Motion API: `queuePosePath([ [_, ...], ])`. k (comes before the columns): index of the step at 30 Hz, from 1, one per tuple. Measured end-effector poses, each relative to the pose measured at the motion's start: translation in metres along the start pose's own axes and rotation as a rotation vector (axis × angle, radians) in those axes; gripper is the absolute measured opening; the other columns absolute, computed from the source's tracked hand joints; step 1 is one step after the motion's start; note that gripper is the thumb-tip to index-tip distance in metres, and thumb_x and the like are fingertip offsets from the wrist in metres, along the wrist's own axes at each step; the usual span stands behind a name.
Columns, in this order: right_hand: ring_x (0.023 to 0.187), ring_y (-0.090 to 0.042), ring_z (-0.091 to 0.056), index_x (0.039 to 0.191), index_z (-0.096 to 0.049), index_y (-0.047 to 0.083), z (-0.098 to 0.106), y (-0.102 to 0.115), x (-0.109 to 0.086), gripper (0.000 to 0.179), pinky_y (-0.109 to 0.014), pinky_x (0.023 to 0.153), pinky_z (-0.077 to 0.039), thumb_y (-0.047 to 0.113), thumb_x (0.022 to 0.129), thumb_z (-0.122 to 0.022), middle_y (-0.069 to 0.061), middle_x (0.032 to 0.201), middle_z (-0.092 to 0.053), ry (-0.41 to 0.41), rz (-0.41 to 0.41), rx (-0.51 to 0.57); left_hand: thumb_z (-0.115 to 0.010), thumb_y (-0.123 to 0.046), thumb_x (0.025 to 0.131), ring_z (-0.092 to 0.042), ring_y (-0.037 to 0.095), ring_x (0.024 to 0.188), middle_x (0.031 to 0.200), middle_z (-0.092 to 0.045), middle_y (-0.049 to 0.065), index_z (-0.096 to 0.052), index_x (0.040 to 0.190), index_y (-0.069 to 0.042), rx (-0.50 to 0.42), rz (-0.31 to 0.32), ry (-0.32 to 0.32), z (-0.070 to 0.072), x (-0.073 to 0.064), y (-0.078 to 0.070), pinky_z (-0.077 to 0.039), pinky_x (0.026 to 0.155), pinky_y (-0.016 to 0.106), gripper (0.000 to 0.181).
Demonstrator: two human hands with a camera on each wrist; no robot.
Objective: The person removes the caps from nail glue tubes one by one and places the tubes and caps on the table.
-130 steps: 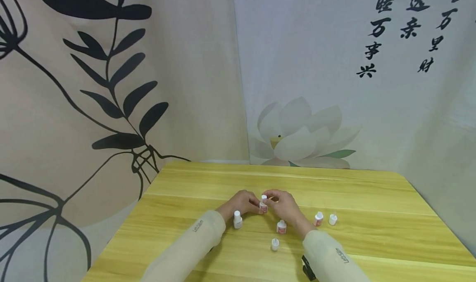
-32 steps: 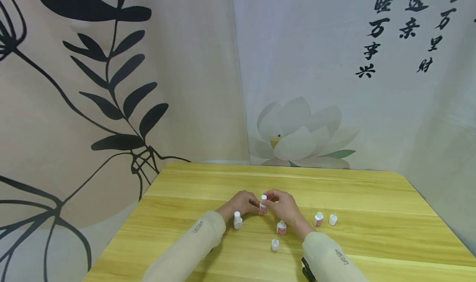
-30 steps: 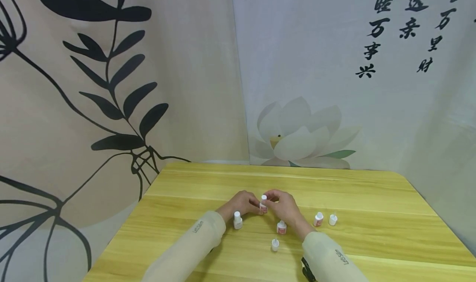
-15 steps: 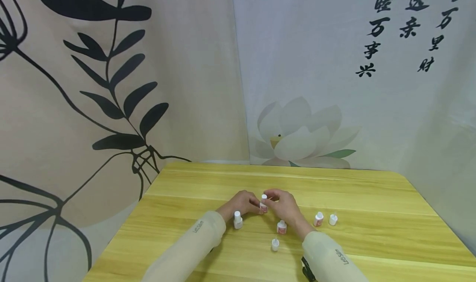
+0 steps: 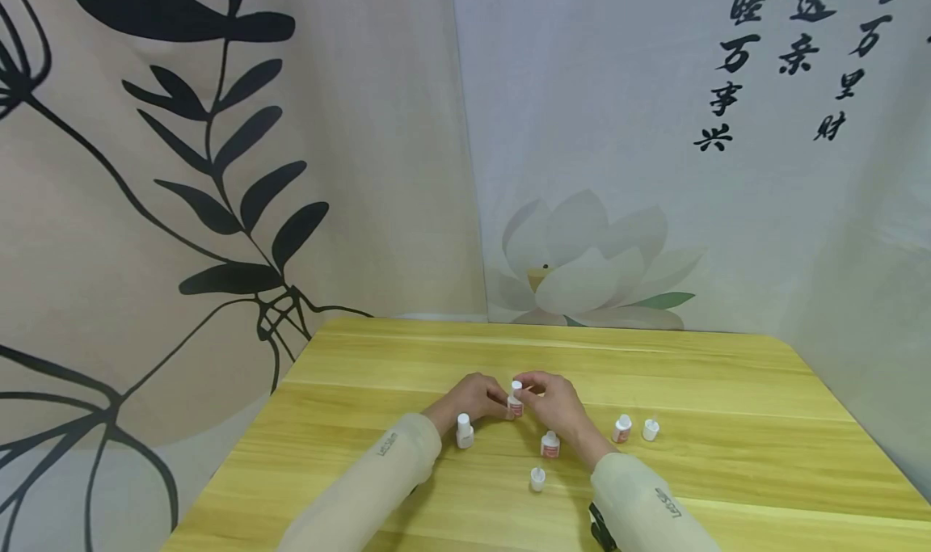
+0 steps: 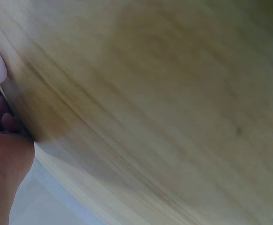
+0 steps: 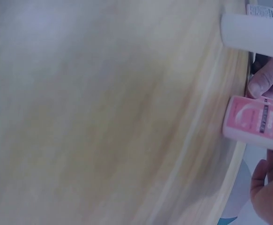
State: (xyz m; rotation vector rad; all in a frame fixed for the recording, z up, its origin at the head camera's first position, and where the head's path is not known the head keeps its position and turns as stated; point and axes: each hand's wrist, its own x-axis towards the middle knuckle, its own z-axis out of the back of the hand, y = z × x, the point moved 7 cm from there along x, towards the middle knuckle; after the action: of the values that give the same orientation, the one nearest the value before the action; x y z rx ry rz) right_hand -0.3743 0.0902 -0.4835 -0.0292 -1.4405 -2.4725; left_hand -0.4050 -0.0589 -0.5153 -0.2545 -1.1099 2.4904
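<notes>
In the head view, my left hand (image 5: 476,397) grips the body of a small white bottle with a red label (image 5: 515,407), upright at the middle of the table. Thumb and fingers of my right hand (image 5: 556,402) pinch its white cap (image 5: 516,385) from the right. Beside my left forearm stands a white bottle with a tall cap (image 5: 465,433). Just in front of my right hand is a red-labelled bottle (image 5: 549,445) with a short white top. The right wrist view shows a pink-labelled bottle (image 7: 253,123) close up, partly covering the hands behind it.
A small white cap-like piece (image 5: 537,479) sits nearer the front. Right of my right forearm are another red-labelled bottle (image 5: 621,429) and a second white piece (image 5: 650,430). The wooden table (image 5: 727,390) ends at a printed curtain (image 5: 393,172).
</notes>
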Motion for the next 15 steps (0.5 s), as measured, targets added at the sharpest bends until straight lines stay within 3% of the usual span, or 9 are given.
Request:
queuePosePath([
  [15, 0.099, -0.019, -0.061, 0.113, -0.072, 0.014, 0.0030, 0.0000, 0.0015, 0.022, -0.041, 0.083, -0.050, 0.023, 0.093, -0.071, 0.004, 0.101, -0.069, -0.012, -0.051, 0.011, -0.083, -0.025, 0.082, -0.058, 0.007, 0.083, 0.083, -0.068, -0.010, -0.080, 0.092, -0.015, 0.007, -0.003, 0.000, -0.0012, 0.0010, 0.0009, -0.047, 0.079, 0.030, 0.014],
])
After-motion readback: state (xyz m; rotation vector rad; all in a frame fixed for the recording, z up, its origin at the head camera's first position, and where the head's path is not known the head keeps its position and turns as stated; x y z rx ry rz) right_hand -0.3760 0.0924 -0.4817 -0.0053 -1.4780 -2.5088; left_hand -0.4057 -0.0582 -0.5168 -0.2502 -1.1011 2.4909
